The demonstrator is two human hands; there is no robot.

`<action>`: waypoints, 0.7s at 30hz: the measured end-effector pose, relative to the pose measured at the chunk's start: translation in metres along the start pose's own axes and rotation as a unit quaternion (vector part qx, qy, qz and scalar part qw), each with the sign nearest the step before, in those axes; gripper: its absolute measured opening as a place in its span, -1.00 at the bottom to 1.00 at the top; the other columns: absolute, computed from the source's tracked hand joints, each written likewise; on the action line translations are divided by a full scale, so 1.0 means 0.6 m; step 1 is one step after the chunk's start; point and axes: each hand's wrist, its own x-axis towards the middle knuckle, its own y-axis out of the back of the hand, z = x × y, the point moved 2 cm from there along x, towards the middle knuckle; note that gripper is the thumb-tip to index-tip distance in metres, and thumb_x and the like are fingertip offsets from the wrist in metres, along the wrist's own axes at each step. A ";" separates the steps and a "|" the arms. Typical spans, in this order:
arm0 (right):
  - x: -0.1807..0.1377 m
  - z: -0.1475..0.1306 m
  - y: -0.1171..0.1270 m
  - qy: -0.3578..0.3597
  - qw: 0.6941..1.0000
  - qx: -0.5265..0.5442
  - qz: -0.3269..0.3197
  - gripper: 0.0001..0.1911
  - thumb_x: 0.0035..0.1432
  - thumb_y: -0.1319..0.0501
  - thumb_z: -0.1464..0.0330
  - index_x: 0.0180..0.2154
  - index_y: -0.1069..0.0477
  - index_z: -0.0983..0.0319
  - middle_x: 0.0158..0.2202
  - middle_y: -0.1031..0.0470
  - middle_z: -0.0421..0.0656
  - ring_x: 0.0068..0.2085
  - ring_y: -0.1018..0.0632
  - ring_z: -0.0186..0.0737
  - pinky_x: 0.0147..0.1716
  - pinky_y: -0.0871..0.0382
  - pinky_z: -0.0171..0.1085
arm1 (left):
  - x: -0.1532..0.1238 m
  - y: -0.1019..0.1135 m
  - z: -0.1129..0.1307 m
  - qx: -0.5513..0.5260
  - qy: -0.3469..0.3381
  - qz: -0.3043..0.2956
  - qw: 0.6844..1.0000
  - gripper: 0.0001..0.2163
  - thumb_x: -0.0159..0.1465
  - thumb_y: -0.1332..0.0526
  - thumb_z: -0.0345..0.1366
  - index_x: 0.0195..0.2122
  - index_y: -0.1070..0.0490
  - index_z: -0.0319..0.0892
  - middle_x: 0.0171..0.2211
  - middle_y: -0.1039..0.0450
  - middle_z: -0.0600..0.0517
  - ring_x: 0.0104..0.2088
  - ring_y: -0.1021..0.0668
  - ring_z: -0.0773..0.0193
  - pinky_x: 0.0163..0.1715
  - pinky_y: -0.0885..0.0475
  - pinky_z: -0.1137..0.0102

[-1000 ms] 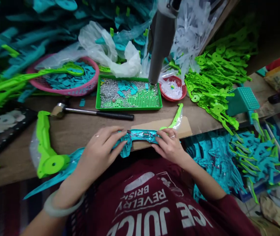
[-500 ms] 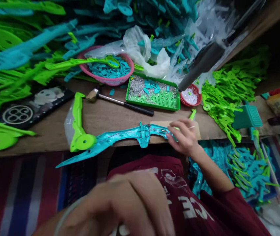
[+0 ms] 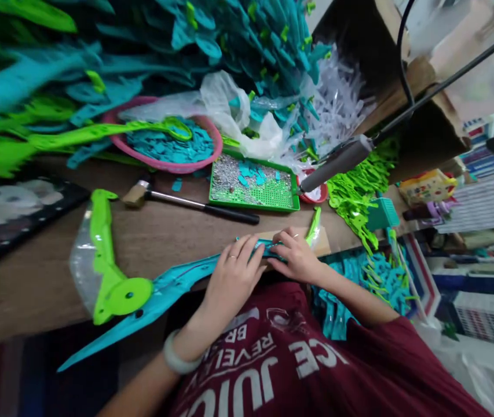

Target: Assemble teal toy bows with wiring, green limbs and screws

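A long teal plastic bow-shaped shell (image 3: 172, 284) lies along the front edge of the bench, with thin wires inside it and its pointed left end jutting past the edge. My left hand (image 3: 233, 275), a ring on one finger and a pale bangle at the wrist, has its bent fingers over the shell's middle. Close by on the right, my right hand (image 3: 296, 258) holds the shell's right part with curled fingers. Both hands hide the middle and right end. Against the shell's left part rests a lime-green plastic piece with a round disc (image 3: 131, 295).
Behind the hands stand a green tray (image 3: 281, 194) of small metal parts, a pink basket (image 3: 177, 168) of teal pieces and a small red basket (image 3: 322, 191). A hammer (image 3: 177, 200) lies left. An electric screwdriver (image 3: 337, 162) hangs above the tray. Teal parts (image 3: 251, 35) pile up behind.
My left hand has come from near the camera to the shell's middle, beside my right hand. The view has shifted, showing more of the room on the right.
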 end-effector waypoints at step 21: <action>-0.044 -0.005 -0.053 0.022 0.994 0.013 0.102 -0.73 0.30 -0.18 0.35 -0.03 -0.53 0.32 -0.07 -0.52 0.08 -0.02 -0.46 -0.01 -0.10 -0.45 -0.05 | -0.001 -0.009 -0.009 0.022 -0.005 -0.021 1.000 -0.68 0.40 -0.18 -0.30 0.15 -0.44 -0.21 0.15 -0.46 -0.30 0.17 -0.48 -0.10 0.09 -0.43 0.05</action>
